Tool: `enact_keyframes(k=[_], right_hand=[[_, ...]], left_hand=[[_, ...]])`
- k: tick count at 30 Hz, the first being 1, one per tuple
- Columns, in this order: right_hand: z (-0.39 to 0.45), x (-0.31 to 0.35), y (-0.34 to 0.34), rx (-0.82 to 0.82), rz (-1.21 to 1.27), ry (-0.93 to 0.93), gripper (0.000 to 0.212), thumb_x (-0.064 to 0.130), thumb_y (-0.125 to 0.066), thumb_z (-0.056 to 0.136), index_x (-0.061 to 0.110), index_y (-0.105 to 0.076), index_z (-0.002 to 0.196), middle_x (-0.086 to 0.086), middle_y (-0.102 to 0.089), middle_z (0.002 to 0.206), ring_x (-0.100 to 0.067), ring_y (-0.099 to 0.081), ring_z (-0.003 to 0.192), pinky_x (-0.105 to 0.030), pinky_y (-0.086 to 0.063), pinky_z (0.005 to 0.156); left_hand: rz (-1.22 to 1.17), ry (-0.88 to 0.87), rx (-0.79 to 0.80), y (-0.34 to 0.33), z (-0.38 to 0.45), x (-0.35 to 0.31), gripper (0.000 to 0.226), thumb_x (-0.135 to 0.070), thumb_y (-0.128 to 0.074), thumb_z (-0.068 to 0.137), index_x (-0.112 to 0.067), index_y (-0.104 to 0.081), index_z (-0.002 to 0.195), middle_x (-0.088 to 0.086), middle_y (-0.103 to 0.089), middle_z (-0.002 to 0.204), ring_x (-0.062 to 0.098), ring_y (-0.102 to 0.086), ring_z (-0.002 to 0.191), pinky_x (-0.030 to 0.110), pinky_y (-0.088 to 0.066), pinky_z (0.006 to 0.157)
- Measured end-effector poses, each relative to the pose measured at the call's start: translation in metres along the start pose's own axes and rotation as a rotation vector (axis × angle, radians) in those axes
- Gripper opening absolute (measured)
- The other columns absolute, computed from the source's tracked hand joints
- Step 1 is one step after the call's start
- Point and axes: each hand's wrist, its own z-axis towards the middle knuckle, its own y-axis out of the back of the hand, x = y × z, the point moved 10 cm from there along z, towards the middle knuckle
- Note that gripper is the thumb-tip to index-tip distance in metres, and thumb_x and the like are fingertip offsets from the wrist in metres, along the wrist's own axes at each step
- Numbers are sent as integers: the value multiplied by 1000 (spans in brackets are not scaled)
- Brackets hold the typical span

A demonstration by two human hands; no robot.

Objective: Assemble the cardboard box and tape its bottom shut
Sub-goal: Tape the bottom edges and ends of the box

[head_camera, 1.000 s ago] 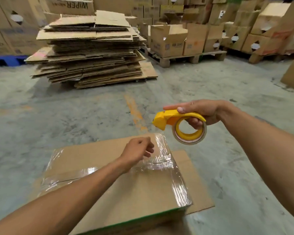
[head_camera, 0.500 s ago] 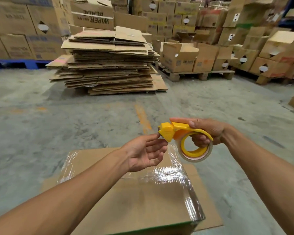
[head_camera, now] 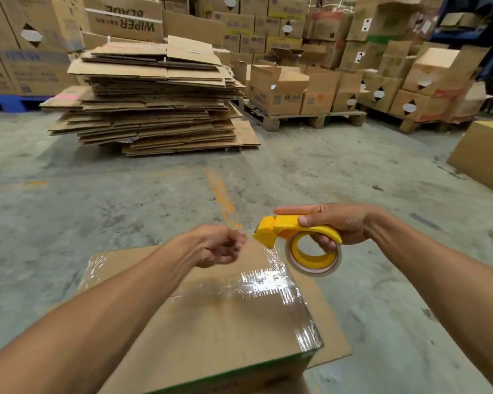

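Observation:
The brown cardboard box (head_camera: 211,331) stands in front of me with its flaps closed, and shiny clear tape runs across its top face and along its right edge. My right hand (head_camera: 336,223) grips a yellow tape dispenser (head_camera: 296,240) just above the box's far right corner; the roll hangs below the handle. My left hand (head_camera: 219,245) hovers right beside the dispenser's mouth, fingers curled and pinched at the tape end. I cannot make out the clear tape between the fingertips.
A flat cardboard sheet (head_camera: 330,331) lies under the box on the concrete floor. A tall stack of flattened cartons (head_camera: 154,100) sits ahead. Pallets of boxes (head_camera: 310,92) line the back, and another carton (head_camera: 481,155) stands at the right.
My left hand lifted off the taped box top and rose to the dispenser's mouth, its fingers curling in. The right hand kept the dispenser roughly level above the box.

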Motion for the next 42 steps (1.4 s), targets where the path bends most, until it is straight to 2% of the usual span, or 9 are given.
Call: enact_keyframes(k=[4,12,17,22,27,32,35,39,42], right_hand=[[-47,-39,16,-105,-3,-99,85,44,-90,59,36,-53,135,-12,-72,95,-13,-54,44,-24,-50,43],[-60,-90,-13,-562,55,-49,58,36,-80,73,40,-62,127,-1,-72,104,-8,-66,64,-23,-55,57],[-41,-93,-24,-749,89,19,57,33,-80,77,37,-60,130,9,-64,115,1,-62,81,-11,-50,61],[-18,-101,-28,-810,189,10,62,35,-84,73,40,-59,130,-2,-62,123,-24,-68,83,-39,-61,70],[-10,-109,-27,-809,257,-29,62,32,-84,73,40,-59,130,-6,-57,122,-36,-65,84,-52,-60,56],[-9,-111,-30,-801,193,-68,61,36,-82,75,42,-58,131,-3,-56,123,-26,-67,85,-37,-61,54],[-6,-112,-29,-805,190,-73,62,38,-82,74,43,-58,131,-1,-56,124,-29,-67,90,-39,-62,56],[-6,-113,-26,-833,131,-80,64,43,-82,72,44,-57,131,5,-55,127,-25,-64,101,-40,-63,65],[-5,-111,-28,-824,136,-71,63,40,-82,74,41,-57,132,6,-54,128,-21,-64,98,-37,-62,61]], left_hand=[[270,-56,-99,51,26,-6,20,-11,-51,98,-11,-60,81,-3,-53,55,6,-45,44,18,-42,52],[767,-449,-195,-15,99,-73,8,-15,-60,92,-15,-62,85,8,-56,76,19,-48,62,27,-43,57],[1024,-578,-250,-40,144,-78,8,-19,-62,91,-15,-69,90,13,-68,98,30,-61,98,27,-39,73],[1032,-594,-208,-48,174,-78,11,-17,-59,92,-14,-69,91,9,-65,90,26,-58,87,25,-35,69],[1031,-599,-141,-50,192,-76,9,-19,-61,92,-17,-66,86,0,-57,75,23,-52,78,25,-35,55],[1040,-592,-114,-48,202,-68,12,-20,-62,92,-11,-70,95,6,-58,87,22,-52,83,26,-34,65],[1037,-594,-97,-48,205,-64,12,-20,-62,92,-12,-69,95,7,-58,89,23,-52,85,26,-33,69],[1075,-511,-77,-44,215,-54,15,-28,-60,93,-17,-66,101,13,-65,112,24,-55,93,27,-38,76],[1148,-430,-59,-41,220,-50,57,-40,-57,94,-32,-38,147,11,-44,151,29,-46,132,33,-36,105]])
